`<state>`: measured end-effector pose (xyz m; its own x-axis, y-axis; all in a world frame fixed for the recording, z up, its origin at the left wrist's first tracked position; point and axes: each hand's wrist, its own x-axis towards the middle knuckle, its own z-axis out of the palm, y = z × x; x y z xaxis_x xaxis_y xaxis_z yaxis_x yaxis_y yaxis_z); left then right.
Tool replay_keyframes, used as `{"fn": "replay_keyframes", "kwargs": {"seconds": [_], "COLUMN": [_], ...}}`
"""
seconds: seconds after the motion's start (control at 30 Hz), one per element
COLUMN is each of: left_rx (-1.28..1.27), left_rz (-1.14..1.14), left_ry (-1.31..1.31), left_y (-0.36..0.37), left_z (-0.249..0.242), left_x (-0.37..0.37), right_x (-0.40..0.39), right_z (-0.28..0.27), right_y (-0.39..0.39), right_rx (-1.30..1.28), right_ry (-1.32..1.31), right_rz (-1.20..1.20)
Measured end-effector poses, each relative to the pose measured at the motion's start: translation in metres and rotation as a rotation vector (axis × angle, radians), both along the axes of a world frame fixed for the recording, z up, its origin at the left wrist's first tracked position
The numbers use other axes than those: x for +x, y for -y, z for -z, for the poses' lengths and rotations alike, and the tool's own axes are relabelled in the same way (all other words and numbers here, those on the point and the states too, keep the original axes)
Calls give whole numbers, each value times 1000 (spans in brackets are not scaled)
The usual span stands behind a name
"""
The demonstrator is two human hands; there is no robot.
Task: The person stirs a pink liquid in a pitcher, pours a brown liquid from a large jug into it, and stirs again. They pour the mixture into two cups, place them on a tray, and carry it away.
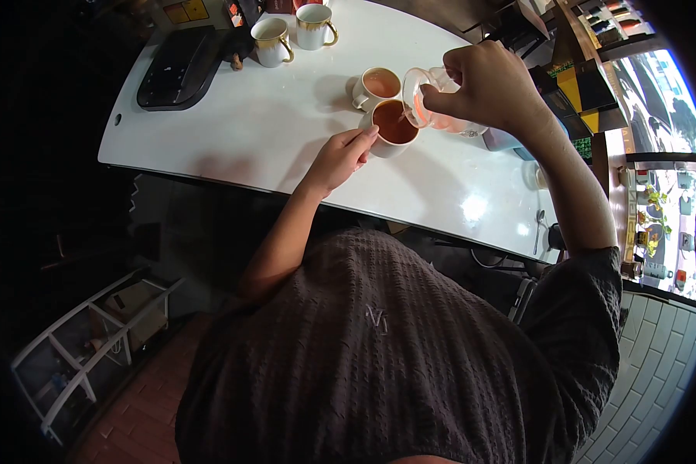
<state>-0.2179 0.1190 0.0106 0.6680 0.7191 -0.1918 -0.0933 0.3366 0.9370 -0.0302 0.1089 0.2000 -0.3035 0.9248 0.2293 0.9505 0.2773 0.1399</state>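
My left hand is closed around the handle side of a white mug that holds dark reddish-brown tea. Over that mug's rim, my right hand tips a clear glass jug with pinkish-orange liquid in it. A thin stream seems to run from the jug's lip into the tea. Right behind stands a second white mug, filled with paler, milky tea. My right fingers wrap the jug and partly hide it.
Two white mugs with gold trim, a left one and a right one, stand at the back of the white table. A flat black appliance lies left. A spoon lies near the right end, and black-and-yellow boxes stand beyond.
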Motion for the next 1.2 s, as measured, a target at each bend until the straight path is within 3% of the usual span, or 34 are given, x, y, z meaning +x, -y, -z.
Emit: {"fn": "replay_keyframes", "kwargs": {"seconds": [0.83,0.9,1.2], "left_rx": [-28,-26,-31], "left_rz": [66,70,88], "left_ry": [40,39,17], "left_y": [-18,-20,-26], "left_z": [1,0,1], "left_x": [-6,-7,-9], "right_x": [-11,-17,-19], "right_z": [-4,-12,-9], "right_y": [-9,-10,-10], "right_rx": [-10,-192,-195], "right_ry": [40,134,149], "right_rz": [54,179,153]}}
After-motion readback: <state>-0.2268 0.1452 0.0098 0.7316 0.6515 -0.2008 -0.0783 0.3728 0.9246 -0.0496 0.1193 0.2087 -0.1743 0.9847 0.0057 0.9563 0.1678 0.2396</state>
